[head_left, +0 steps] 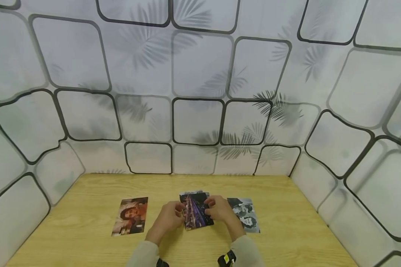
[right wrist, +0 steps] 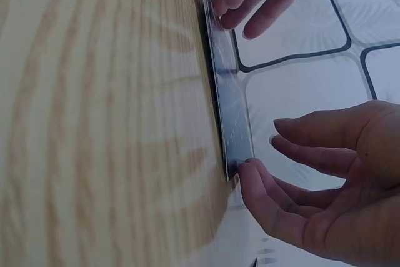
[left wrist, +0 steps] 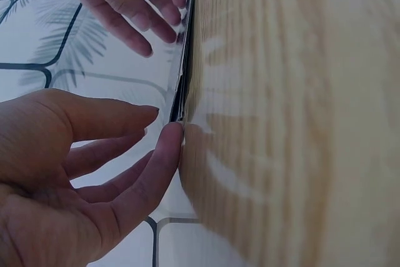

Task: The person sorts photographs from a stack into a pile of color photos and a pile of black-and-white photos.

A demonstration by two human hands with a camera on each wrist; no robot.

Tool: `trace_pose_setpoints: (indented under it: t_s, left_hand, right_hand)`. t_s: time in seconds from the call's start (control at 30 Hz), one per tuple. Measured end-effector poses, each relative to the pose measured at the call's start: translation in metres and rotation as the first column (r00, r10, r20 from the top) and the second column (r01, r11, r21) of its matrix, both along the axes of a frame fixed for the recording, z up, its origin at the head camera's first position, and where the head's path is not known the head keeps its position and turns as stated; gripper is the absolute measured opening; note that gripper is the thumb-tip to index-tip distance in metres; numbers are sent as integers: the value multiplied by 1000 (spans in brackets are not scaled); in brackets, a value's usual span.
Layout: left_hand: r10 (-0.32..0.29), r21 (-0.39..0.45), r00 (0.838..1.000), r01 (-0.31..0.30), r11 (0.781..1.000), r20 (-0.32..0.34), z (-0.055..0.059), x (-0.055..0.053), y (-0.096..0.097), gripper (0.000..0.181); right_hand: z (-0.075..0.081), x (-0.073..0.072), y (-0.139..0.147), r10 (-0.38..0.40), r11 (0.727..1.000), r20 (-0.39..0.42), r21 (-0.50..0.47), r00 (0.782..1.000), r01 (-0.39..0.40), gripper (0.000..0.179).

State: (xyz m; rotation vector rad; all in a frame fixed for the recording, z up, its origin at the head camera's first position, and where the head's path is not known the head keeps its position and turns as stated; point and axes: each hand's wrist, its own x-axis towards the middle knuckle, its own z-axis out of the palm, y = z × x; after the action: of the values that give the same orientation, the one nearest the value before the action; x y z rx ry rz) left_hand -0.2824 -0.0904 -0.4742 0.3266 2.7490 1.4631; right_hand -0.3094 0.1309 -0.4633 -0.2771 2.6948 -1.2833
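Observation:
At the middle of the table lies a small stack of photo prints (head_left: 198, 212), the top one a night city scene with purple streaks. My left hand (head_left: 172, 216) is at its left edge; in the left wrist view one digit of the left hand (left wrist: 94, 173) touches the stack's edge (left wrist: 181, 85), the other fingers spread apart from it. At the right edge is my right hand (head_left: 219, 208). In the right wrist view, a digit of the right hand (right wrist: 325, 186) touches a corner of the top print (right wrist: 228, 98), while other fingers stay off it.
A colour photo (head_left: 131, 216) of a person lies on the left of the wooden table (head_left: 87, 207). Partly behind my right forearm is a black-and-white photo (head_left: 245, 215). A patterned curtain (head_left: 197, 122) surrounds the table's back and sides.

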Motion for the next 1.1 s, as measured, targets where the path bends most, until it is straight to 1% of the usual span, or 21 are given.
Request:
trace_pose_setpoints:
  t_s: [0.23,0.3,0.4,0.53,0.63,0.77,0.93,1.03,1.1]
  left_hand:
    - [20,-27,1000,-20,999,-18,1,0,-1,31]
    - [21,-30,1000,-22,999,-13,1,0,-1,31]
    - [19,-11,1000,-19,1000,3,0,-1,-2,31]
    - [14,42,1000,-15,999,22,-1,-1,-4,29]
    - [6,59,1000,-7,998,19,-2,0,-4,29]
    - [11,54,1000,-11,998,2,-3,0,-2,30]
    - [63,79,998,-62,995,-4,-2,0,1,36]
    - [96,94,995,-96,991,12,-1,-2,1,39]
    - [106,112,994,-109,988,32,-1,-3,0,41]
  right_hand:
    - [2,0,1,-5,1000,-11,26,1000,5,28]
    - [2,0,1,0,999,-22,37,1000,1,28]
    - [2,1,1,11,999,-39,49,999,-9,28]
    - [1,2,2,21,999,-55,49,998,-19,27]
    - [1,2,2,25,998,-66,53,998,-22,27]
    - [-1,2,2,31,999,-65,43,997,-28,28]
    - [-4,-1,2,33,999,-59,13,998,-32,29]
    - [-5,-3,2,28,1000,-57,9,998,-27,29]
    - [-6,-4,2,22,1000,-46,11,999,-22,29]
